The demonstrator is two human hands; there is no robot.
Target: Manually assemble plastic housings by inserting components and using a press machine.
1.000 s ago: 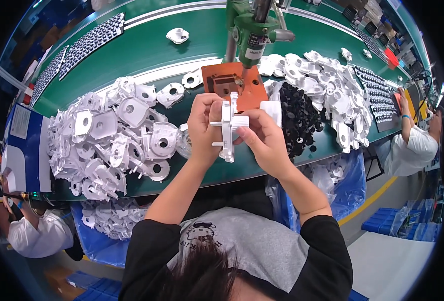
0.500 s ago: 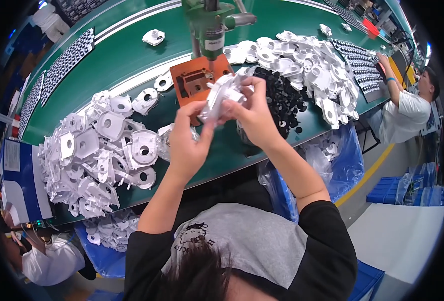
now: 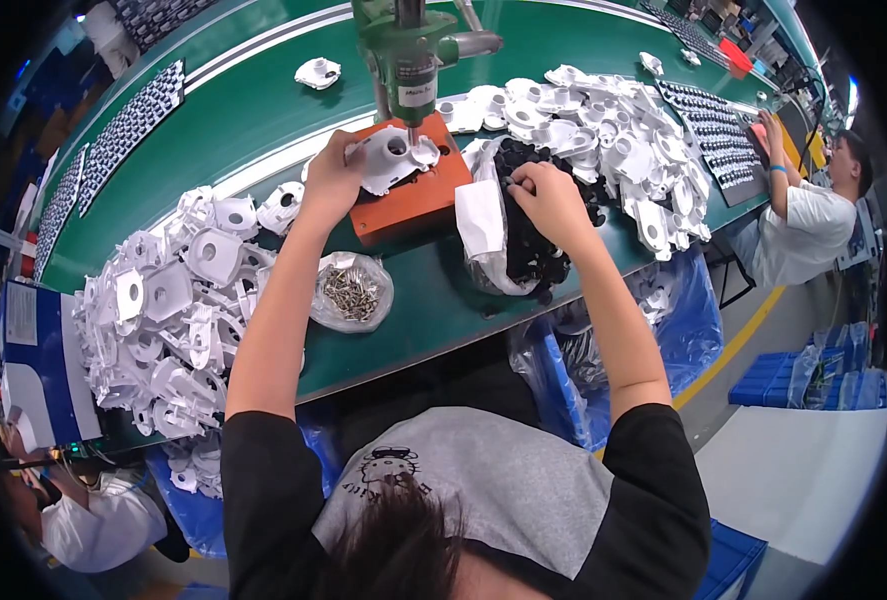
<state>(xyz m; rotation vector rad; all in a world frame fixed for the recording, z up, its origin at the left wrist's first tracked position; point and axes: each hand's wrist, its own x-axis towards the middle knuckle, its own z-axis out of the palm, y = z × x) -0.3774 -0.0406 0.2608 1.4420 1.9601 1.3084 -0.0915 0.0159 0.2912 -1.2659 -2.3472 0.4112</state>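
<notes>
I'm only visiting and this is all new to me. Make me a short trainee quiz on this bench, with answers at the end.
1. What does the person's left hand hold?
A) A blue crate
B) A white plastic part with a round opening
C) A yellow strip

2. Name what the fingertips of the person's right hand are at.

3. True or false: the clear plastic bag of small metal pieces lies to the right of the right hand.

Key:
1. B
2. The heap of small black pieces
3. False; it lies to the left of that hand.
</notes>
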